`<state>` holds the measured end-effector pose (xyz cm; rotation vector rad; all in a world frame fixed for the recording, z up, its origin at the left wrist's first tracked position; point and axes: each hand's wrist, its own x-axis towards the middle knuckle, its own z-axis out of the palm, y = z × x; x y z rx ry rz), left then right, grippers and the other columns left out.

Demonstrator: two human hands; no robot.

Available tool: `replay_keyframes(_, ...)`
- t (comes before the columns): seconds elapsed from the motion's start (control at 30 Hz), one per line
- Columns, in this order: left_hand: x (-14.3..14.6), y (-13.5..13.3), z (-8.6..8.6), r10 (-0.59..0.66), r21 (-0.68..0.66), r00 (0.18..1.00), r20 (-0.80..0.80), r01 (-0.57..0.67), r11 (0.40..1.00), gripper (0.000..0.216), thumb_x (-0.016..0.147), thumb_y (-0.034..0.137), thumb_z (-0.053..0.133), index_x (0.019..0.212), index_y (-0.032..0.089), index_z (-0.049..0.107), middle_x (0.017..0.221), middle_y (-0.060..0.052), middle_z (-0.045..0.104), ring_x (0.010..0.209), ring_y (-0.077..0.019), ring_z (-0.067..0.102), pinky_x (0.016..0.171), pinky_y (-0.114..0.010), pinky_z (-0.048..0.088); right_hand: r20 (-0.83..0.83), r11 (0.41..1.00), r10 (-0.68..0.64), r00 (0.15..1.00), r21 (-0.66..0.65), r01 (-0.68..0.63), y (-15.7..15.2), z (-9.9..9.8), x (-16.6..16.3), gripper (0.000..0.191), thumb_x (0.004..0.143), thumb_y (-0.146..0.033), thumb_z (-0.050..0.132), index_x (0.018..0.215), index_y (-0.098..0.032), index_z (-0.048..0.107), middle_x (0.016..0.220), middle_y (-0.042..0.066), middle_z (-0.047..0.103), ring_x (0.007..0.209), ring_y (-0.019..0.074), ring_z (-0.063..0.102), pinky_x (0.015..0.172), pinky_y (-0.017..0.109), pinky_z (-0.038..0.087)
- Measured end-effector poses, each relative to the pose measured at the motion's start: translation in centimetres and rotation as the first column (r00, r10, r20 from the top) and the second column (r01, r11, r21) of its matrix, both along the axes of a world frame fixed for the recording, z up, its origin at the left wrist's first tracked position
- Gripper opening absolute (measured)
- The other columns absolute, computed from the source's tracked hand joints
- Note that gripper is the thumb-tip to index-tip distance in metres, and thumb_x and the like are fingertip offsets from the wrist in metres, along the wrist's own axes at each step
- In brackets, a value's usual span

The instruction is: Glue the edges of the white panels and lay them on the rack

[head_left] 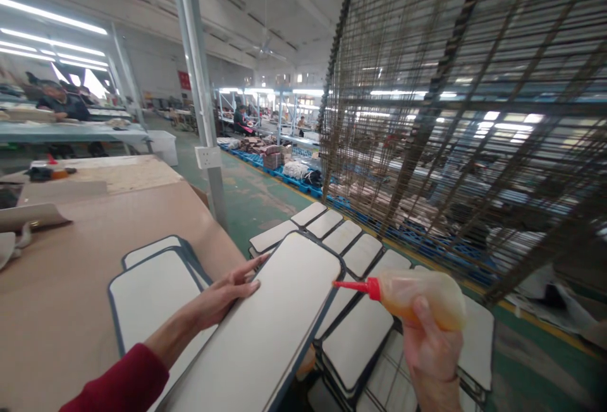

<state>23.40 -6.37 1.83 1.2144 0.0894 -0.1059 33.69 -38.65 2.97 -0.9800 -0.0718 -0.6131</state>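
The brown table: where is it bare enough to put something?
The brown table is bare left of the two white boards, nearer than the curled sheet. It's crowded around those boards, where the left hand holds another board.

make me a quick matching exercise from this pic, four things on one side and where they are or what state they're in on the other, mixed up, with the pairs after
1. left hand
2. right hand
3. nozzle
4. socket box

A. fixed to a metal post
B. red and tapered
C. holding a white panel
D. gripping a squeeze bottle

Pairs: 1-C, 2-D, 3-B, 4-A
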Motion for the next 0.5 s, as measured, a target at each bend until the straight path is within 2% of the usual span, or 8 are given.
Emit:
replay_keyframes(0.13, 0.2, -0.8, 0.0, 0.008, -0.014, 1.0, -0.011, -0.008, 1.0, 0.084, 0.082, 0.025, 0.07, 0.152, 0.02, 0.023, 0.125, -0.014, 0.064, 0.094, -0.0209, 0.069, 0.083, -0.03, 0.056, 0.008, 0.999, 0.043, 0.999, 0.017, -0.043, -0.2, 0.1, -0.1, 0.035, 0.055, -0.032, 0.084, 0.083, -0.02, 0.067, 0.091, 0.001, 0.066, 0.086, 0.0184, 0.061, 0.075, 0.029, 0.054)
replay_keyframes(0.27, 0.2, -1.6, -0.1, 0.029, -0.045, 0.999, -0.02, -0.03, 0.999, 0.086, 0.081, 0.026, 0.071, 0.152, 0.019, 0.023, 0.12, -0.014, 0.067, 0.087, -0.0203, 0.07, 0.082, -0.03, 0.056, 0.004, 0.998, 0.065, 0.998, 0.017, -0.065, -0.2, 0.2, -0.4, 0.032, 0.054, -0.03, 0.085, 0.079, -0.019, 0.068, 0.086, 0.0, 0.065, 0.081, 0.0155, 0.06, 0.073, 0.025, 0.053)
replay_keyframes(0.37, 0.2, -2.1, -0.1, 0.061, -0.059, 0.998, -0.016, -0.062, 0.996, 0.087, 0.079, 0.026, 0.073, 0.151, 0.021, 0.026, 0.121, -0.014, 0.067, 0.09, -0.0217, 0.07, 0.079, -0.03, 0.057, 0.008, 0.997, 0.081, 0.997, -0.002, -0.081, -0.3, 0.2, -0.6, 0.03, 0.055, -0.03, 0.085, 0.076, -0.019, 0.068, 0.085, 0.0, 0.064, 0.078, 0.014, 0.059, 0.071, 0.023, 0.053)
replay_keyframes(0.5, 0.0, -2.6, 0.1, 0.099, -0.08, 0.995, -0.023, -0.101, 0.992, 0.088, 0.076, 0.026, 0.076, 0.15, 0.022, 0.029, 0.123, -0.013, 0.066, 0.094, -0.0239, 0.07, 0.076, -0.029, 0.058, -0.004, 0.99, 0.138, 0.99, 0.002, -0.138, -0.2, 0.4, -0.9, 0.033, 0.051, -0.032, 0.087, 0.074, -0.02, 0.067, 0.09, 0.001, 0.065, 0.083, 0.0163, 0.06, 0.068, 0.024, 0.055)
